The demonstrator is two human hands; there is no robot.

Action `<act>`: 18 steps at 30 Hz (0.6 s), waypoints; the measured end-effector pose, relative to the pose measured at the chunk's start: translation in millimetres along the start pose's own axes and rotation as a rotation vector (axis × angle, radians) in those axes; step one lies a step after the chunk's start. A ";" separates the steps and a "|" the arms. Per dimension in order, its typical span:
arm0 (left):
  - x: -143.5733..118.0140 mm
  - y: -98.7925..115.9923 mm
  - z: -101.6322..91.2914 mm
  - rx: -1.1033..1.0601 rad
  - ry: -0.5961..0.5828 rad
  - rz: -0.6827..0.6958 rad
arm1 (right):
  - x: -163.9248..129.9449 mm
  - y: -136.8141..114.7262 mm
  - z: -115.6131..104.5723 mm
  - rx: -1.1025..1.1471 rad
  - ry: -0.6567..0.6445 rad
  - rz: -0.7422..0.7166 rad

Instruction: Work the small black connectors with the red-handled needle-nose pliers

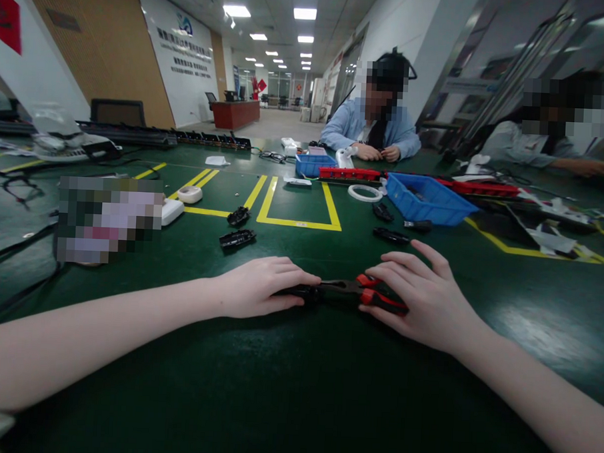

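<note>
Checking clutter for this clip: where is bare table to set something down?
Bare green table lies between the forearms, below the red-handled black pliers under left hand and right hand. The yellow-taped rectangle is bare too. Crowded around the big blue plastic bin.

- Pliers [352, 292]: red handles lay largely under the right hand [423, 302]; the black end at nine o'clock sat beneath the left hand's fingertips [299, 280], so the jaws could not be read.
- Both forearms ran off the lower edge, at seven and five o'clock.
- A blurred patch [109, 219] at ten o'clock concealed whatever lay there.
- Small black parts [237, 238] beyond the hands were too small to identify.
- Blue bin [428, 200]: contents indistinct.
</note>
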State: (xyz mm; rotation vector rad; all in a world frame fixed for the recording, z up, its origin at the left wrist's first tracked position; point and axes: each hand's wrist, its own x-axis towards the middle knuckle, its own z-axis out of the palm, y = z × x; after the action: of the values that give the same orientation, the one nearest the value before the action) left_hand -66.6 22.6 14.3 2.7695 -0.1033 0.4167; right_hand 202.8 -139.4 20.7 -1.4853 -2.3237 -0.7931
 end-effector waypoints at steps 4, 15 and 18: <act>-0.5 -0.3 0.3 -0.004 -0.003 -0.005 | 0.0 -0.8 -0.3 -0.013 0.011 -0.006; 0.9 -0.5 1.1 -0.025 0.016 0.002 | 0.8 0.2 0.5 0.020 0.021 0.012; 1.1 -0.8 1.5 -0.028 0.018 0.007 | 0.4 1.6 1.8 0.087 -0.009 0.012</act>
State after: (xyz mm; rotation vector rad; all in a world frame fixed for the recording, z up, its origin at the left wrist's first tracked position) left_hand -65.0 22.8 13.1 2.7385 -0.1134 0.4385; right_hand 204.2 -137.6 19.9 -1.4678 -2.3216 -0.6748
